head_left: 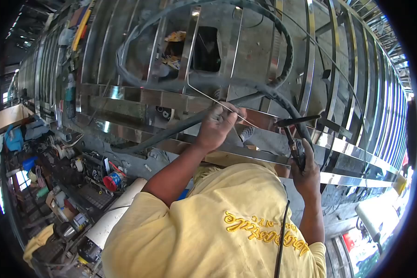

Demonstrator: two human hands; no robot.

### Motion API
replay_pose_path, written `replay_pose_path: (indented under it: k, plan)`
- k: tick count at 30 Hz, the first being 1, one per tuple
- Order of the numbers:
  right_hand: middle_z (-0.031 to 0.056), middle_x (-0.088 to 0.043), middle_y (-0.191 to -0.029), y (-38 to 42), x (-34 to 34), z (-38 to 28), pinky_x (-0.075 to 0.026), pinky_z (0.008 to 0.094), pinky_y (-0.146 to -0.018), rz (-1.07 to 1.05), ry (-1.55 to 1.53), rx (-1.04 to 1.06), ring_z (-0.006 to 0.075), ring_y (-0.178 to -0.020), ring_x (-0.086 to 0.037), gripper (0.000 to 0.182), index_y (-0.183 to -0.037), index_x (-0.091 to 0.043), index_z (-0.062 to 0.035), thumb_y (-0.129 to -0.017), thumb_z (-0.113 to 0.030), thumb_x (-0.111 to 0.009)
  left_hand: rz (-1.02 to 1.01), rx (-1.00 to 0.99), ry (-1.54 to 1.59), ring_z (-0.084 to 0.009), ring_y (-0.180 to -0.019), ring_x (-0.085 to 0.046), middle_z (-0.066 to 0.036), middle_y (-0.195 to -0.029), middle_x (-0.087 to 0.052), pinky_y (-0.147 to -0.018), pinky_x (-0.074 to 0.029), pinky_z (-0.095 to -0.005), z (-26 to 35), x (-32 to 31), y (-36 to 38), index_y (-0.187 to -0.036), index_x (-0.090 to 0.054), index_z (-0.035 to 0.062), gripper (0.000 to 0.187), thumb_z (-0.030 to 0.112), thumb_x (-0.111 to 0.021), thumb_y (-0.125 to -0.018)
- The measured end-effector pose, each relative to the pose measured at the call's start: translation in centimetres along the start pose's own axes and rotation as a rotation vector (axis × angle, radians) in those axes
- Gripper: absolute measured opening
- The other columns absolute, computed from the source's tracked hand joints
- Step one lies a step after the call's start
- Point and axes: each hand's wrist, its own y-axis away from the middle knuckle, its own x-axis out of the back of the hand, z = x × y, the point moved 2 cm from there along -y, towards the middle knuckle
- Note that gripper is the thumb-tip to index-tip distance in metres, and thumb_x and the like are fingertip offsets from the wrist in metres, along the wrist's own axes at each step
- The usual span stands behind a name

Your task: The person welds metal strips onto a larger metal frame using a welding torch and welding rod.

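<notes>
My left hand (218, 121) is closed in a pinch around a thin metal filler rod (200, 92). One end of the rod points right and down toward the metal frame, and its far part bends near a crossbar. In my right hand (306, 167) is a black TIG welding torch (295, 147), its long dark cap lying crosswise over the frame's rail. The torch head (297, 121) is to the right of the rod's tip. Below both hands runs the shiny metal frame (264, 119), made of parallel bars. A thick dark sleeved cable (176, 124) passes behind my left hand.
The cable's wide loop (289, 51) lies over the bars ahead. Beneath the bars is a black container (206, 50). At the lower left are a white cylinder (120, 204), a red and blue spool (111, 181) and cluttered tools. A yellow level (81, 28) rests at the upper left.
</notes>
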Motion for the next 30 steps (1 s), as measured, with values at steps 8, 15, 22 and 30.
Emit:
replay_pose_path:
  k: [8,15,22,30]
  plan:
    - [0.0136,-0.067,-0.088,-0.6,0.1,-0.4,-0.054,0.0326,-0.071,0.019,-0.092,-0.077,0.0228,-0.072,-0.064,0.073,-0.157,-0.036,-0.0038,-0.091,0.003,-0.068,0.086,-0.157,-0.189,-0.0058,-0.092,-0.061,-0.006,-0.109,-0.068,-0.083,-0.051,-0.0226,-0.6,1.1,-4.4,-0.116,-0.058,0.0017,0.011,0.001,-0.055,-0.105]
    - [0.0065,-0.07,-0.095,-3.1,2.1,3.5,-0.048,0.0304,-0.07,0.162,-0.023,-0.263,0.0148,-0.076,-0.057,0.068,-0.161,-0.035,-0.0137,-0.099,0.0,-0.06,0.156,-0.004,-0.199,-0.0064,-0.072,-0.057,0.0,-0.077,-0.061,-0.066,-0.049,-0.0254,-0.2,1.4,-8.5,-0.103,-0.065,0.0067,0.006,0.012,-0.063,-0.101]
    - [0.0032,-0.062,-0.094,-8.0,2.9,2.9,-0.045,0.0293,-0.071,0.37,0.002,-0.103,0.0133,-0.079,-0.055,0.059,-0.16,-0.039,-0.0144,-0.105,-0.008,-0.058,0.237,-0.597,-0.789,-0.0274,-0.088,-0.071,-0.015,-0.096,-0.07,-0.077,-0.055,-0.0384,0.2,2.6,-12.4,-0.105,-0.065,0.0048,0.015,0.015,-0.068,-0.094]
    - [-0.0045,-0.04,-0.081,-6.1,4.4,1.2,-0.031,0.024,-0.061,0.47,-0.096,-0.085,0.0065,-0.069,-0.036,0.06,-0.16,-0.038,-0.0114,-0.103,-0.001,-0.057,0.37,-0.223,-0.536,-0.0123,-0.085,-0.067,-0.006,-0.098,-0.071,-0.075,-0.054,-0.0279,2.8,7.3,-12.3,-0.108,-0.066,0.0031,0.015,0.014,-0.065,-0.099]
